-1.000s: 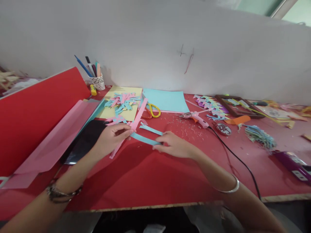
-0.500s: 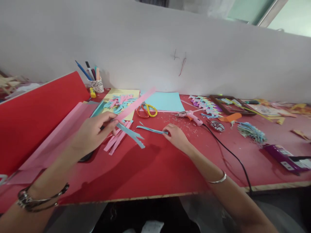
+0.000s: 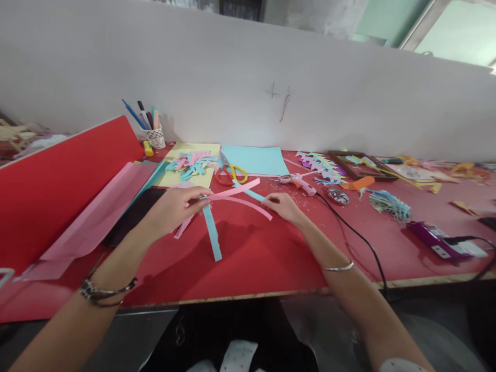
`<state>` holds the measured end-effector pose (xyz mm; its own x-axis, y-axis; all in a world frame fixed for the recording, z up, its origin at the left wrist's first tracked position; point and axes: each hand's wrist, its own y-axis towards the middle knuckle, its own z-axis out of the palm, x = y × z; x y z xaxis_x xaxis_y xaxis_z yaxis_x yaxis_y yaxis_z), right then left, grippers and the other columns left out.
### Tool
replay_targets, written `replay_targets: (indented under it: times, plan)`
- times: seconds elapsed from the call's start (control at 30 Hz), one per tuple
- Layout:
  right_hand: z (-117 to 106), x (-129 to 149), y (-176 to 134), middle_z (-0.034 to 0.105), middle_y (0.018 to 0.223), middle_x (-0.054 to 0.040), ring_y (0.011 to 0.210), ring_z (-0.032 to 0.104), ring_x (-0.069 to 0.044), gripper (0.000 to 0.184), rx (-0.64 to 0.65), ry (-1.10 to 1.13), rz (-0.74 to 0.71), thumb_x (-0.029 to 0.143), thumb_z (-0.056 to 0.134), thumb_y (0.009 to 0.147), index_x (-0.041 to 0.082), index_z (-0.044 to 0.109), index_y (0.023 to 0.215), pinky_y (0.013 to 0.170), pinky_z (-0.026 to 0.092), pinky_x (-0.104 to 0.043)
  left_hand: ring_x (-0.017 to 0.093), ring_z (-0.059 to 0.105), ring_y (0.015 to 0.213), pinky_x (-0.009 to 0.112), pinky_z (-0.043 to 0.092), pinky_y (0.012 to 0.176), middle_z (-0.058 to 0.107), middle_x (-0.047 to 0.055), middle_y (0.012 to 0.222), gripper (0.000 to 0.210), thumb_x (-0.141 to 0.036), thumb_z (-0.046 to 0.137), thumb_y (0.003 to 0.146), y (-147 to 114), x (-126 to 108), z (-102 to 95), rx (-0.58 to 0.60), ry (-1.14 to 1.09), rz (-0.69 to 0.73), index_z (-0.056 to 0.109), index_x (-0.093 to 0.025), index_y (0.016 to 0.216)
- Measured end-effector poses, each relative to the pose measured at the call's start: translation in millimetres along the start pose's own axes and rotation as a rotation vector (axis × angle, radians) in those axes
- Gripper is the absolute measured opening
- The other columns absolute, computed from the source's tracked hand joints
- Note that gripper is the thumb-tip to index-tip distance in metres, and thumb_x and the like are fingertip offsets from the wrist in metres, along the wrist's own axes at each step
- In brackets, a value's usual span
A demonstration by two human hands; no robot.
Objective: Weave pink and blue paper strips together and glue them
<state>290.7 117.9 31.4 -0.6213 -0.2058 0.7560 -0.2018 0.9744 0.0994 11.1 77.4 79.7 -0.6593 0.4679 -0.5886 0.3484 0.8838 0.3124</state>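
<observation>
My left hand (image 3: 182, 209) pinches paper strips between thumb and fingers above the red table. Two pink paper strips (image 3: 248, 201) fan out to the right from it, and a blue paper strip (image 3: 212, 235) hangs down below. In my right hand (image 3: 284, 206), closed at the fingertips, is the end of another blue paper strip (image 3: 248, 192), which slants up to the left behind the pink ones. More pink strips (image 3: 183, 226) lie on the table, partly hidden by my left hand. Scissors (image 3: 237, 173) with red and yellow handles rest just beyond the strips.
A pink glue gun (image 3: 302, 183) with a black cord lies right of centre. Folded paper pieces (image 3: 191, 163) are heaped on yellow paper, beside a blue sheet (image 3: 256, 160). A pen cup (image 3: 155, 137) stands by the wall; a purple power strip (image 3: 437, 238) lies right.
The strips in my left hand have swung: pink ones now fan rightward and the blue one hangs downward. My right hand has turned its blue strip up toward the scissors.
</observation>
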Motion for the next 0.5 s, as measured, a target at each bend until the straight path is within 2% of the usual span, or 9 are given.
replay_targets:
  times: [0.1, 0.2, 0.27, 0.37, 0.5]
  plan:
    - [-5.3, -2.0, 1.0, 0.06, 0.063, -0.002, 0.06, 0.053, -0.012, 0.031, -0.021, 0.124, 0.016, 0.041, 0.049, 0.071, 0.014, 0.063, 0.069, 0.059, 0.041, -0.026, 0.018, 0.062, 0.067, 0.024, 0.046, 0.063, 0.07, 0.003, 0.076, 0.029, -0.044, 0.049, 0.078, -2.5, 2.2, 0.8, -0.01, -0.002, 0.006, 0.068, -0.023, 0.088]
    - [-11.6, 3.0, 1.9, 0.064, 0.08, -0.0034, 0.073, 0.058, -0.013, 0.038, -0.048, 0.233, -0.008, 0.047, 0.051, 0.068, 0.015, 0.065, 0.085, 0.069, 0.044, -0.026, 0.017, 0.06, 0.06, 0.024, 0.047, 0.059, 0.068, 0.002, 0.066, 0.029, -0.044, 0.049, 0.077, -5.5, 4.0, -1.2, -0.024, 0.01, 0.0, 0.068, -0.024, 0.087]
    - [-16.7, 8.9, 1.6, 0.065, 0.087, -0.0035, 0.082, 0.058, -0.014, 0.039, -0.055, 0.313, -0.029, 0.046, 0.056, 0.064, 0.017, 0.065, 0.088, 0.075, 0.044, -0.027, 0.016, 0.058, 0.054, 0.024, 0.046, 0.057, 0.066, 0.001, 0.058, 0.029, -0.043, 0.048, 0.077, -6.4, 5.2, -3.0, -0.016, 0.026, -0.007, 0.068, -0.024, 0.086]
    - [-23.6, 18.0, 0.3, 0.066, 0.084, -0.0024, 0.083, 0.058, -0.014, 0.035, -0.073, 0.392, -0.032, 0.041, 0.061, 0.06, 0.017, 0.066, 0.085, 0.078, 0.043, -0.028, 0.016, 0.056, 0.051, 0.023, 0.045, 0.055, 0.064, 0.0, 0.055, 0.03, -0.043, 0.047, 0.076, -5.9, 6.3, -5.3, -0.003, 0.031, 0.012, 0.068, -0.023, 0.086]
    - [-28.0, 28.6, 0.7, 0.065, 0.077, -0.0016, 0.076, 0.058, -0.013, 0.028, -0.094, 0.376, -0.042, 0.039, 0.059, 0.062, 0.018, 0.066, 0.079, 0.076, 0.043, -0.029, 0.016, 0.056, 0.052, 0.024, 0.044, 0.057, 0.064, 0.001, 0.056, 0.031, -0.044, 0.046, 0.076, -4.1, 5.2, -6.9, -0.016, 0.049, 0.038, 0.069, -0.024, 0.083]
